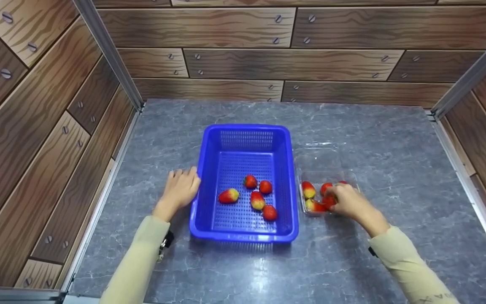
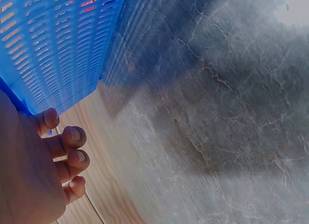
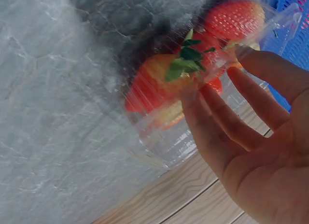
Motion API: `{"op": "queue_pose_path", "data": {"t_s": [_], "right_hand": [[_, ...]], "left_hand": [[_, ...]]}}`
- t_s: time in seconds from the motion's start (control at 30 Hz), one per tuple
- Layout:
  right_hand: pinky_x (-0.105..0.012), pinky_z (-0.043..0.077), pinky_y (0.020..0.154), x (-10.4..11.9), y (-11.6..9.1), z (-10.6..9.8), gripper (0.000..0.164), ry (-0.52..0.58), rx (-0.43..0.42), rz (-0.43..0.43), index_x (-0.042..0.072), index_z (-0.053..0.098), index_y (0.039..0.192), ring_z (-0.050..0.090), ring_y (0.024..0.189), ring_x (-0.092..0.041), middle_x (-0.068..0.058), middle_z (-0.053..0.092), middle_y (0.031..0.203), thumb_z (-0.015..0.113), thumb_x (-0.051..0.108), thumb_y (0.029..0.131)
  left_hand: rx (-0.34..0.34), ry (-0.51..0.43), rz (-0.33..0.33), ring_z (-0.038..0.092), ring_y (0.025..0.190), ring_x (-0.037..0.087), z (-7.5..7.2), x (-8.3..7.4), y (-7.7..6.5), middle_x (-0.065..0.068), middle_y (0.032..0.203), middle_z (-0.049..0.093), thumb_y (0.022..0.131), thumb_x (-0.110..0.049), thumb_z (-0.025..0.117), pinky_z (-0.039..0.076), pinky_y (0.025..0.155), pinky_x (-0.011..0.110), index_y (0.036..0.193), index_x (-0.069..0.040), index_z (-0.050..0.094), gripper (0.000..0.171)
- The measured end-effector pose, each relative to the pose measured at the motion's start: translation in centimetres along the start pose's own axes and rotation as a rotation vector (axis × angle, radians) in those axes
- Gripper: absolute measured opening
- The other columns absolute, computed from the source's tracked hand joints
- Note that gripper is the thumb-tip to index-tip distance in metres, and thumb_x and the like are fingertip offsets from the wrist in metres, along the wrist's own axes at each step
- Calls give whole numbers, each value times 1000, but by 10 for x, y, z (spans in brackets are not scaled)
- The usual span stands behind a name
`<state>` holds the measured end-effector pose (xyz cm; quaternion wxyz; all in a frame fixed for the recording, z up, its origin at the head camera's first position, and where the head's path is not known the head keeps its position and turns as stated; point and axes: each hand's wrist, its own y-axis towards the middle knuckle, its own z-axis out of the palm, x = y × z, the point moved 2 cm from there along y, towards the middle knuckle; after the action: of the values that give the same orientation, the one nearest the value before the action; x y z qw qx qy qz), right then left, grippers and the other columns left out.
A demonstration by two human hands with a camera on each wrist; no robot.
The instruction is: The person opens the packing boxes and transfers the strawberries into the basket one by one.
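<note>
A blue perforated plastic basket point(image 1: 243, 236) stands in the middle with several red and yellow strawberries point(image 1: 257, 200) in it. My left hand point(image 1: 180, 188) holds its left rim; the left wrist view shows the fingers curled beside the basket wall point(image 2: 58, 55), the thumb hidden. Right of the basket is a clear plastic clamshell box point(image 1: 319, 158), lid folded back, with several strawberries point(image 1: 308, 190) inside. Into it reaches my right hand point(image 1: 348, 202), thumb and fingers apart around a strawberry with green leaves point(image 3: 186, 64). Whether the fingertips press on it is unclear.
Grey marbled tabletop point(image 1: 163, 122) surrounds the basket and box. Wood-patterned panels point(image 1: 234, 63) enclose it at the back and both sides, with metal posts point(image 1: 108, 50) at the corners. The box stands close beside the basket.
</note>
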<state>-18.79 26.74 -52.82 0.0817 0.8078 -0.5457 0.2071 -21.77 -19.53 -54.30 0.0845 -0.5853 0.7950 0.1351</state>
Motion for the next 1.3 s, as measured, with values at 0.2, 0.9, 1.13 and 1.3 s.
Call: {"op": "queue_pose_path", "data": {"t_s": [0.2,0.9,1.13,1.3], "right_hand": [[-47,50,70,-4,3,5,32,14,6,-11,0,72,95,59,80,-29,-14,66,86,74,-6,63],[-44,49,64,-12,12,20,32,31,32,35,0,73,92,55,74,-28,-15,65,86,72,-6,61],[-43,46,62,-11,13,16,26,11,2,-16,3,70,86,52,70,-24,-9,63,80,72,-4,60],[-43,46,63,-10,16,14,28,10,16,-22,4,70,87,51,71,-24,-8,61,79,72,-2,59]], "left_hand": [[5,-6,-5,57,88,41,2,2,-1,18,92,65,103,-21,32,34,80,52,103,-3,55,29],[25,-6,-5,56,95,42,3,0,0,18,103,65,103,-22,33,35,86,54,109,-3,55,29],[3,-6,1,56,87,40,3,1,0,17,92,64,103,-21,31,35,80,52,103,-4,54,29],[-8,-6,0,56,87,40,3,2,1,17,93,65,103,-22,31,35,79,52,105,-3,55,30]]}}
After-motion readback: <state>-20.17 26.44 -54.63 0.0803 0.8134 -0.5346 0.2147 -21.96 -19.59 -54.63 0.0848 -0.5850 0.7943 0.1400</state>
